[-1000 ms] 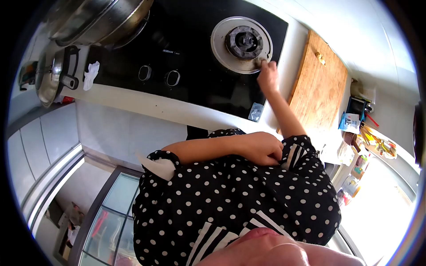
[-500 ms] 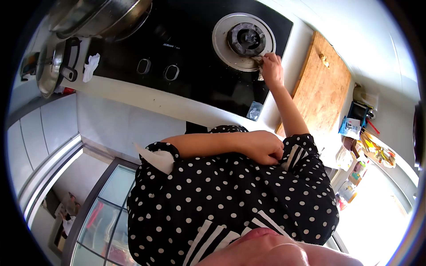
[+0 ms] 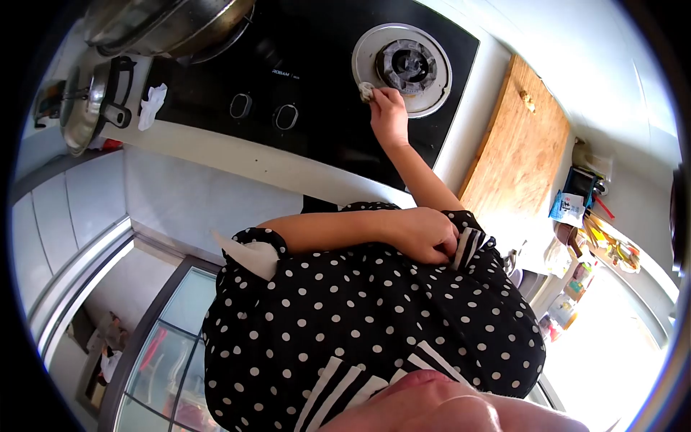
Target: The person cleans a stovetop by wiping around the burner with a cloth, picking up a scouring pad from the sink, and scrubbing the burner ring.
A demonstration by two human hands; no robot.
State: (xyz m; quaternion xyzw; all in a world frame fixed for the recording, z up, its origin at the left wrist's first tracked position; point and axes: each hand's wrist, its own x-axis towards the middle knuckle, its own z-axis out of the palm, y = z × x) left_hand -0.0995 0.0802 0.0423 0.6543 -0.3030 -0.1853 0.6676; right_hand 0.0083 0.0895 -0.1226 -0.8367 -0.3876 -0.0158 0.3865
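Note:
My right hand (image 3: 389, 114) is closed on a small crumpled wipe (image 3: 366, 92), which looks dirty. It touches the left edge of the round metal burner plate (image 3: 366, 54) on the black glass stove (image 3: 324, 108). My left arm lies across my front, and my left hand (image 3: 426, 236) is closed with its fingers curled on the striped cuff of my right sleeve (image 3: 469, 248). Inside the plate is the dark burner (image 3: 410, 66), with no pot on it.
A large metal pot (image 3: 169, 25) stands at the stove's upper left. Nearby are a pan with a black handle (image 3: 93, 108) and a crumpled white tissue (image 3: 152, 106). Two knobs (image 3: 286, 117) are on the stove. On the right is a wooden board (image 3: 515, 144) with a small yellowish piece (image 3: 527, 100).
My right hand has moved left with the wipe, from the lower right edge of the burner plate to its left edge. My left hand has stayed at the right sleeve.

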